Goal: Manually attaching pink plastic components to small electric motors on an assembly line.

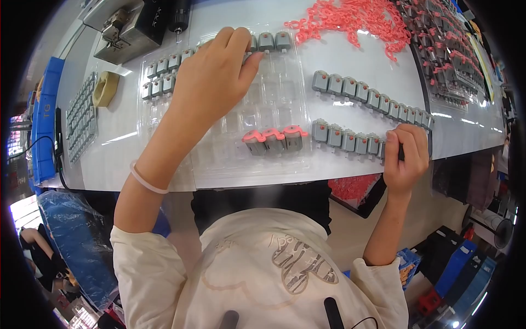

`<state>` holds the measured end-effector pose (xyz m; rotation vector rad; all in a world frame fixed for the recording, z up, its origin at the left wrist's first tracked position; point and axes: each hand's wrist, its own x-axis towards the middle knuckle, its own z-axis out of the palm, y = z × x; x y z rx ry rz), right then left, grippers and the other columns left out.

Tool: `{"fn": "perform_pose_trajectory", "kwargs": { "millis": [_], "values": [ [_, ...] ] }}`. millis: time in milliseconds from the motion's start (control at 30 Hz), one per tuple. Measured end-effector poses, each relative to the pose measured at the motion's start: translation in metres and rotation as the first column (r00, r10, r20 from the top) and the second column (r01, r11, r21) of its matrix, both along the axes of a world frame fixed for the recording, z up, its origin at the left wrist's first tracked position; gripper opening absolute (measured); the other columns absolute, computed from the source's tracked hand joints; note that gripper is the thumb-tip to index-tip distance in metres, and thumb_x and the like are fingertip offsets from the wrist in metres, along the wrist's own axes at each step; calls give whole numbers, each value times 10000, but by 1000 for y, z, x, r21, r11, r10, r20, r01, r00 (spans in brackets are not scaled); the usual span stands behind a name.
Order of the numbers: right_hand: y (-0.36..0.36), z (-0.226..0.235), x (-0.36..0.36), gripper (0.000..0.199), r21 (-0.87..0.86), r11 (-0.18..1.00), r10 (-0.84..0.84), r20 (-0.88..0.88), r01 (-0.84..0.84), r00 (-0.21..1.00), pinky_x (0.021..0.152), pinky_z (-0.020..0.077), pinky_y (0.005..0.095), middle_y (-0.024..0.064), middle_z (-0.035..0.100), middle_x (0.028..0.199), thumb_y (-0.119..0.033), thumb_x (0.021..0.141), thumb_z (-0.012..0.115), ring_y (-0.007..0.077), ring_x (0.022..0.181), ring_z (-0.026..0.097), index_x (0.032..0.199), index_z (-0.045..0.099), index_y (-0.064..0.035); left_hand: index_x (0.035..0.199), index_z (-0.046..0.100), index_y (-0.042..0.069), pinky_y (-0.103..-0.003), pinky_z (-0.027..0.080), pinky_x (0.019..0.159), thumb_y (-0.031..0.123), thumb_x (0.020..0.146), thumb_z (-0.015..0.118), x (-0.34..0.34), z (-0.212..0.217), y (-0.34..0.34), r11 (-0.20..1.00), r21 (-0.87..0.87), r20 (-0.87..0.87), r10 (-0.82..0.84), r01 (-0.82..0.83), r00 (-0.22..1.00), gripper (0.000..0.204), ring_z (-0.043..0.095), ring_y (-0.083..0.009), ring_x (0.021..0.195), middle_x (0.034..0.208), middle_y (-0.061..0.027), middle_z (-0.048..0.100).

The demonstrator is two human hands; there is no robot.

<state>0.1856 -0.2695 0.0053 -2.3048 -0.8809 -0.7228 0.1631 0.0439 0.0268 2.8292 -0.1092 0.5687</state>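
Note:
My left hand [219, 68] is closed with its fingertips down at the top row of a clear plastic tray [230, 159]. Its fingers and thumb pinch a small grey motor, mostly hidden by the hand. More small motors [266, 41] sit in the tray's top pockets on both sides of the hand. Three motors with pink clips [274, 139] on top stand in the tray's near right part. At the right end of the nearer row of loose motors [347, 140], my right hand [406, 156] is closed on a motor, whose dark end shows between thumb and fingers.
A second row of motors [372, 98] slants across the white table. Behind lies a heap of pink clips [350, 22]; stacked trays [446, 60] of clipped motors stand at right. A tape roll [105, 89], another motor tray [82, 118] and a metal device [129, 30] are at left.

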Motion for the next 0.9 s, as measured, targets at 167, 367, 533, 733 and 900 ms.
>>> {"fn": "perform_pose_trajectory", "kwargs": {
  "millis": [167, 367, 533, 733, 900],
  "values": [
    [0, 0, -1, 32, 3, 1000, -12, -17, 12, 1000, 660, 455, 328, 122, 593, 789, 26, 775, 618, 258, 714, 564, 767, 589, 32, 900, 517, 54, -363, 502, 530, 251, 860, 612, -4, -4, -2, 989, 144, 93, -21, 8, 995, 223, 625, -270, 710, 856, -78, 553],
    [0, 0, -2, 33, -4, 1000, -17, -17, 17, 1000, 677, 463, 328, 123, 596, 800, 19, 782, 618, 261, 733, 574, 769, 591, 31, 914, 514, 43, -364, 498, 538, 227, 826, 627, -8, 2, -3, 999, 48, -19, 4, -3, 1000, 234, 626, -273, 714, 844, -83, 552],
    [0, 1, -3, 34, -5, 1000, -20, -25, 20, 999, 682, 465, 328, 124, 599, 805, 17, 783, 620, 260, 737, 575, 772, 591, 32, 897, 497, 28, -380, 497, 575, 194, 816, 613, -10, -7, -4, 999, -44, 59, 10, -8, 998, 217, 614, -283, 704, 834, -108, 545],
    [0, 1, -3, 36, -2, 1000, -19, -24, 19, 1000, 676, 463, 326, 123, 599, 806, 16, 786, 619, 257, 735, 574, 774, 590, 33, 935, 495, 26, -390, 485, 574, 172, 808, 602, -10, 2, -8, 992, -110, -15, 61, -63, 998, 221, 609, -285, 708, 892, -114, 548],
    [1, 1, -2, 36, -7, 1000, -12, -26, 12, 1000, 671, 460, 324, 122, 597, 807, 16, 787, 618, 256, 730, 569, 774, 589, 33, 973, 496, 36, -383, 478, 567, 143, 796, 598, -10, -6, -5, 989, -146, 15, -34, 36, 999, 230, 598, -269, 661, 904, -96, 514]
  ]
}}
